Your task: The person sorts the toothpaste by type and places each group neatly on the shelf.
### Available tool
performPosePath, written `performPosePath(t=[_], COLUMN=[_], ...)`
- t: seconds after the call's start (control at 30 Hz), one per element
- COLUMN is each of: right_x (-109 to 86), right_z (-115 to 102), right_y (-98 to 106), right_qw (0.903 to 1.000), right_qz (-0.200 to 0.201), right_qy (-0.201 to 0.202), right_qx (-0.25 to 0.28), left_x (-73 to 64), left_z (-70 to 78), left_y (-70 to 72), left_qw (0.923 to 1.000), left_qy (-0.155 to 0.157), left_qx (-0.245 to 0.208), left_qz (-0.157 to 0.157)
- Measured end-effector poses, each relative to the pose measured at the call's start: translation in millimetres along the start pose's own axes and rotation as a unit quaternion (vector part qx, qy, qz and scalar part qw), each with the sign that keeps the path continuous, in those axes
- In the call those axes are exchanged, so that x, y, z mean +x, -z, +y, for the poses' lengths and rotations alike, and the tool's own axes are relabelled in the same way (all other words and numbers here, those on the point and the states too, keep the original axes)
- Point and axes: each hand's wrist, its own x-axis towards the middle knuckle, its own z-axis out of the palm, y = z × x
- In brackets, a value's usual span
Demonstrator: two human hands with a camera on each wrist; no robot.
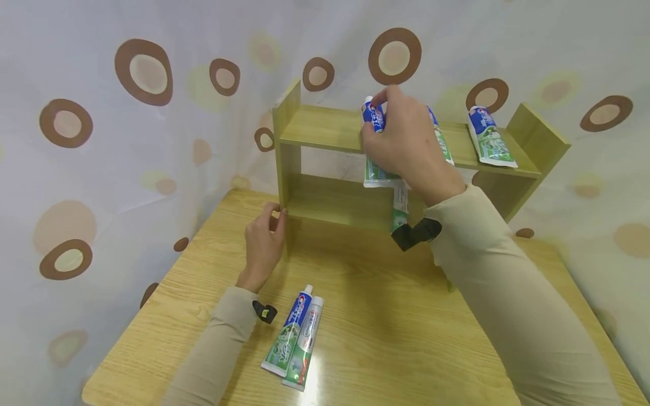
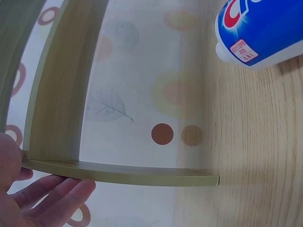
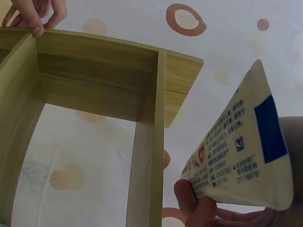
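My right hand [image 1: 401,132] holds a blue and green toothpaste tube [image 1: 374,117] by its cap end, over the upper board of a small wooden shelf [image 1: 325,127]. In the right wrist view the printed white back of this tube [image 3: 236,146] shows, with fingertips at its narrow end. My left hand [image 1: 264,239] grips the shelf's left side panel [image 2: 142,175], thumb on one side and fingers along the outer face. Two more blue and green tubes stand on the upper board, one [image 1: 440,138] partly behind my right hand and one [image 1: 490,138] near the right end.
On the lower board a silver and green tube [image 1: 400,206] is partly hidden by the right wrist's camera strap. Two tubes, one blue and green [image 1: 289,335], one silver and green [image 1: 307,341], lie side by side on the wooden table [image 1: 386,349]. A patterned sheet [image 1: 152,141] hangs behind.
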Motion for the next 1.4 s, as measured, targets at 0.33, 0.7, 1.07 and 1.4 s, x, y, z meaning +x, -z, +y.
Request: performPosePath(t=[0.33,0.7,1.07,1.4], right_x=[23.2,44.4,59.0,64.4], right_z=[6.5,11.9,15.0,24.1], right_y=[1.1,-2.0,-7.5,-10.1], right_qw=[0.9995,0.9990,0.9981,0.9972], right_qz=[-0.012,0.000,-0.003,-0.002], right_qy=[-0.029,-0.044,-0.057,-0.066], right_qx=[-0.005,-0.013,-0.024,-0.034], left_x=[-0.1,-0.2,-0.7,-2.8], left_z=[-0.4,-2.0,-2.8,2.5], left_y=[0.3,0.6,-1.7,-4.9], left_qw=[1.0000,1.0000,1.0000,0.9999], left_qy=[0.000,0.000,-0.006,-0.007], left_qx=[0.003,0.001,-0.001,-0.007], left_qz=[-0.004,-0.001,0.007,0.011])
